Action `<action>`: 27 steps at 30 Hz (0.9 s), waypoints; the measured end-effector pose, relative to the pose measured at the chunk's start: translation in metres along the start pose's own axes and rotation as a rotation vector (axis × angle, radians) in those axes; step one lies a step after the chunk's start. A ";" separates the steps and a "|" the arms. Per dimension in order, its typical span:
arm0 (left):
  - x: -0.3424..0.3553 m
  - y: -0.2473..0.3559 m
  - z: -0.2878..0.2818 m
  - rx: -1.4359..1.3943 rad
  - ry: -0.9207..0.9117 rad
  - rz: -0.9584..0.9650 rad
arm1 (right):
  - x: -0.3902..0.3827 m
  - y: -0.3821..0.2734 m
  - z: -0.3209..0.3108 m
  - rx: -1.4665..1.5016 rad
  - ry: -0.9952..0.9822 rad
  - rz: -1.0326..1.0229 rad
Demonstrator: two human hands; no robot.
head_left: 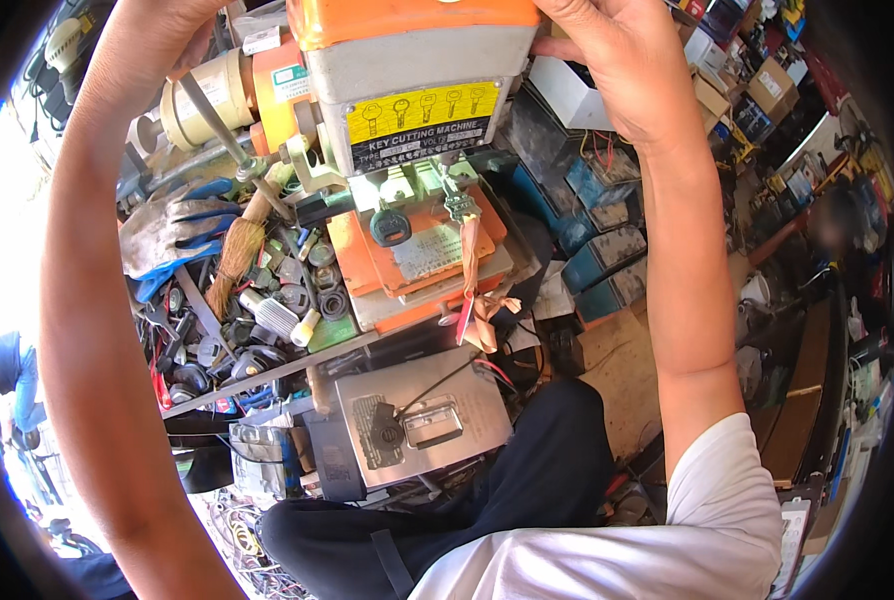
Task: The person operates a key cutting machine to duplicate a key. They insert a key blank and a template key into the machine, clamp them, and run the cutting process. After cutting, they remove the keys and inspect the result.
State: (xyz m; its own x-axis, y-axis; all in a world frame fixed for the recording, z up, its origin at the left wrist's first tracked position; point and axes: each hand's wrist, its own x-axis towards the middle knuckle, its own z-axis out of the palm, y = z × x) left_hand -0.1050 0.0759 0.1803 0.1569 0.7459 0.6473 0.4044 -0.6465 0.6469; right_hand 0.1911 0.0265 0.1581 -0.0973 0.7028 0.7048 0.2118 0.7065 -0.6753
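Note:
A key cutting machine (417, 70) with a grey body and orange top stands in front of me. My right hand (612, 45) is at its upper right corner, fingers stretched apart against the casing. My left hand (182, 30) is raised at the upper left, beside a metal lever (217, 125); the frame edge cuts off most of its fingers. A black-headed key (390, 228) sits at the left clamp. From the right clamp hangs a tan ribbon (470, 255), below a small metal piece. Both are above the orange base (352, 255).
Grey-and-blue work gloves (172, 230) and a straw brush (237, 255) lie left of the machine, over a heap of key fobs and small parts (267, 310). Below the bench edge is a metal plate (477, 400). Blue drawers (602, 265) and boxes stand at right.

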 end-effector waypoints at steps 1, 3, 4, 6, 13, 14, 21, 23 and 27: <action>0.002 -0.004 0.000 0.018 0.019 -0.011 | 0.000 -0.001 -0.002 -0.015 -0.018 0.019; 0.008 -0.009 0.000 0.055 0.060 -0.035 | 0.003 0.006 -0.006 -0.041 -0.013 0.025; 0.008 -0.009 0.001 0.047 0.050 -0.019 | 0.004 0.008 -0.007 -0.054 -0.011 0.028; 0.006 -0.005 0.003 0.033 0.031 0.012 | 0.001 0.003 -0.007 -0.061 -0.003 0.018; 0.003 -0.001 0.002 0.050 0.024 -0.012 | 0.000 0.005 -0.001 -0.081 0.068 -0.019; 0.004 -0.002 0.001 0.044 0.018 -0.004 | 0.001 0.008 -0.003 -0.098 0.066 -0.036; 0.005 -0.004 0.003 0.029 0.016 0.005 | 0.002 0.016 -0.005 -0.124 0.085 -0.084; 0.004 -0.002 0.003 0.026 0.016 -0.003 | 0.002 0.017 -0.006 -0.110 0.085 -0.090; 0.004 -0.003 0.002 0.032 0.035 -0.001 | 0.002 0.021 -0.006 -0.093 0.081 -0.095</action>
State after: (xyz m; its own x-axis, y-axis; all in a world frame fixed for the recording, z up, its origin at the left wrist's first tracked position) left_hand -0.1038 0.0811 0.1796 0.1253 0.7401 0.6607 0.4331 -0.6400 0.6347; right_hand 0.2013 0.0420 0.1468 -0.0432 0.6215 0.7823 0.2950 0.7560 -0.5843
